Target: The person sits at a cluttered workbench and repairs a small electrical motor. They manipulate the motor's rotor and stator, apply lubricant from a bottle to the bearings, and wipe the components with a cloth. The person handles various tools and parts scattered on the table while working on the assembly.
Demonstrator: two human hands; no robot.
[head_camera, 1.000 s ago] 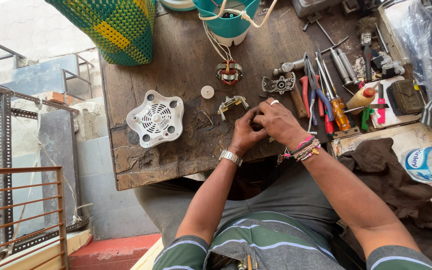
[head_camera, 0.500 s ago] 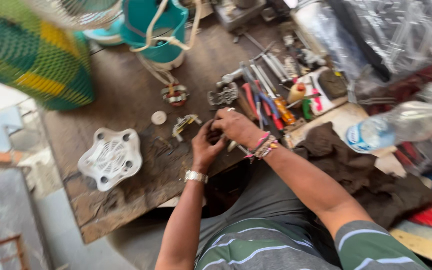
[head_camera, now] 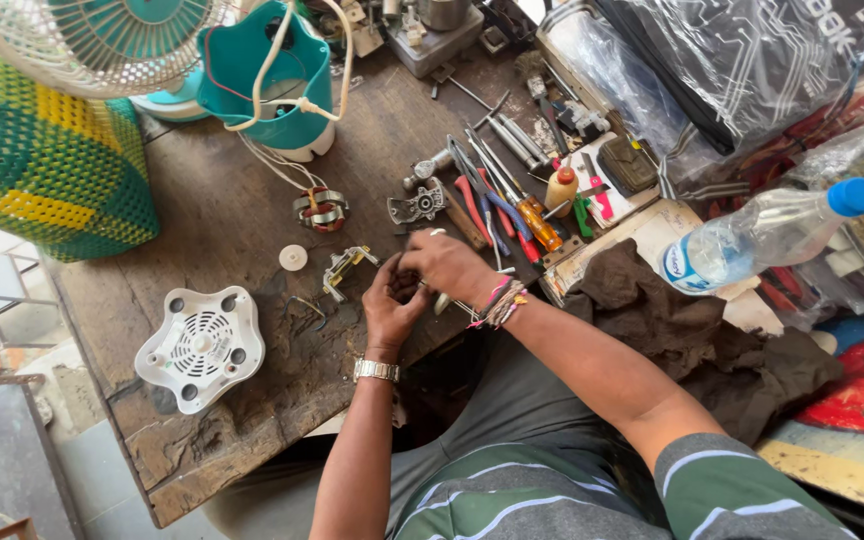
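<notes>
Fan parts lie stripped across the table (head_camera: 252,230) — white vent cover (head_camera: 200,347) at lower left, copper-wound stator (head_camera: 320,211) at centre — while both hands, left hand (head_camera: 392,305) and right hand (head_camera: 449,266), pinch together on a small piece I cannot make out, mid-frame.

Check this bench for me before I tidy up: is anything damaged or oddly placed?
The teal fan housing stands opened, its wires trailing loose to a bare motor coil. The wooden table has a chipped, crumbling front edge.
</notes>
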